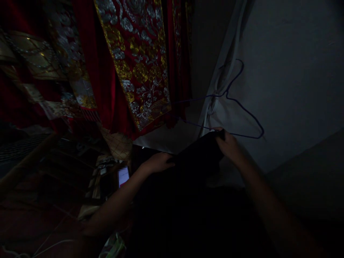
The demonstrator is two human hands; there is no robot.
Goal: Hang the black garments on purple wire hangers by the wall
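Note:
The scene is very dark. Both my hands grip a black garment [193,161] at the lower middle. My left hand [158,163] is closed on its left edge. At the garment's top right corner, my right hand [228,145] is closed, right beside the lower bar of a thin blue wire hanger [243,107]. The hanger's hook points up against a pale wall. Whether my right hand also touches the hanger is hard to tell.
Red garments with gold and silver embroidery [139,64] hang at the upper left. A lit phone screen [123,176] lies on the cluttered floor at lower left. A white cloth [223,75] hangs by the pale wall [290,71] on the right.

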